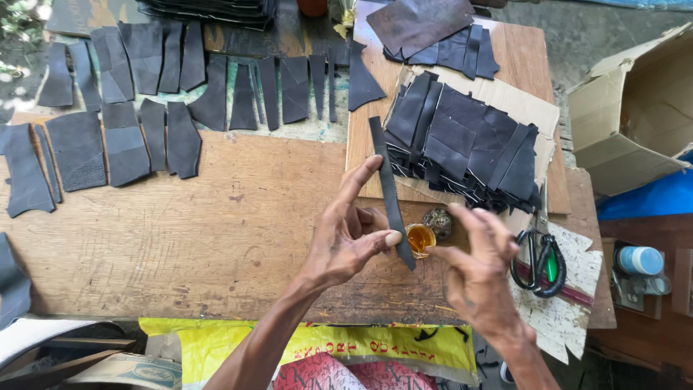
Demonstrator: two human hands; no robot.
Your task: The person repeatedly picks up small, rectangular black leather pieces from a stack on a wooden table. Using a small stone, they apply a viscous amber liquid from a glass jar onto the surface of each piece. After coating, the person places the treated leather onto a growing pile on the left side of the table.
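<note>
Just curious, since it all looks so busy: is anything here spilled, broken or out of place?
Nothing is spilled. The worn wooden workbench is stained and chipped, and the pale sheet under the black-handled scissors has ragged, torn edges. The small cup of amber liquid stands upright.

Leather workshop, cut black pieces [462, 137], scissors [538, 260], wooden workbench [216, 231]

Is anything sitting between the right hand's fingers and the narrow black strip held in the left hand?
Nothing visible. The left hand pinches the narrow black leather strip. The right hand is beside its lower end, forefinger at the small pot of amber glue. The pot lies behind the strip, not between.
</note>
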